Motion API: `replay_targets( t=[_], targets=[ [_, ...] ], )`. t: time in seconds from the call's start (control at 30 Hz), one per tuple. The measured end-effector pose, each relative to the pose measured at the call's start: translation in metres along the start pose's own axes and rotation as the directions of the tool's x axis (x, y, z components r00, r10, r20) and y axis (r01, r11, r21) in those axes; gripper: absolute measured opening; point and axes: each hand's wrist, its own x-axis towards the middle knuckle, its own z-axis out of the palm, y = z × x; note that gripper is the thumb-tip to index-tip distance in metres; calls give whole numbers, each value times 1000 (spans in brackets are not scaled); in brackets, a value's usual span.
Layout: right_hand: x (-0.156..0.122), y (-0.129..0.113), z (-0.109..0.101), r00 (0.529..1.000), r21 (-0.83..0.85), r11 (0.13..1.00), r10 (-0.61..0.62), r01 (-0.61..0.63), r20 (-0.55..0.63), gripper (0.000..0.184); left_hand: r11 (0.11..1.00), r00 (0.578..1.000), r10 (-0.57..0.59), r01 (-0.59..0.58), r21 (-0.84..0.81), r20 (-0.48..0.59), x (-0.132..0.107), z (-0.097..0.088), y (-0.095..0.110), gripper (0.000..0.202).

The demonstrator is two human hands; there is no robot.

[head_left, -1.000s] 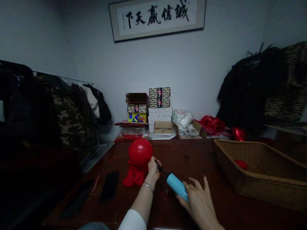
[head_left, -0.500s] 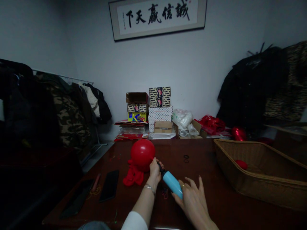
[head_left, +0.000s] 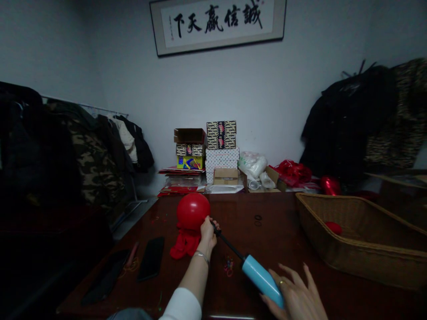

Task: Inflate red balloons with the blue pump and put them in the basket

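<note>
My left hand (head_left: 207, 231) is closed around the neck of a red balloon (head_left: 192, 210), holding it on the black nozzle of a hand pump. The balloon is partly inflated and round, just above a heap of flat red balloons (head_left: 182, 245). My right hand (head_left: 296, 297) grips the light blue pump barrel (head_left: 262, 280) near the table's front edge. The black pump rod (head_left: 230, 245) is drawn out long between the two hands.
The dark wooden table (head_left: 267, 231) carries a wicker basket (head_left: 360, 242) on the right with a red balloon (head_left: 333, 227) in it. Two dark phones (head_left: 151, 258) lie at the left. Rubber bands (head_left: 228, 266) sit near the pump. Boxes (head_left: 221, 151) are stacked at the back.
My right hand pushed the blue barrel in toward the balloon, then pulled it back toward me, drawing the rod out long. The left hand kept hold of the balloon's neck.
</note>
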Motion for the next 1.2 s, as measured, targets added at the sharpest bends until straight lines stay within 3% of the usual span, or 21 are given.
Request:
replay_targets(
  t=[0.27,0.73,0.97,1.2],
  targets=[
    [3,-5,-3,997,24,998,65,-65,33,37,1000,1000,-12,12,-10,-10,-4,1,-8,21],
    [73,-53,-8,960,24,973,221,-228,175,37,999,999,-40,40,11,16,-20,10,-34,22],
    [64,-51,2,963,34,975,210,-219,167,38,998,999,-47,47,52,2,-20,4,-34,25],
    [38,-39,-1,977,25,983,176,-180,121,38,999,1000,-15,14,37,19,-16,3,-26,25]
  ],
)
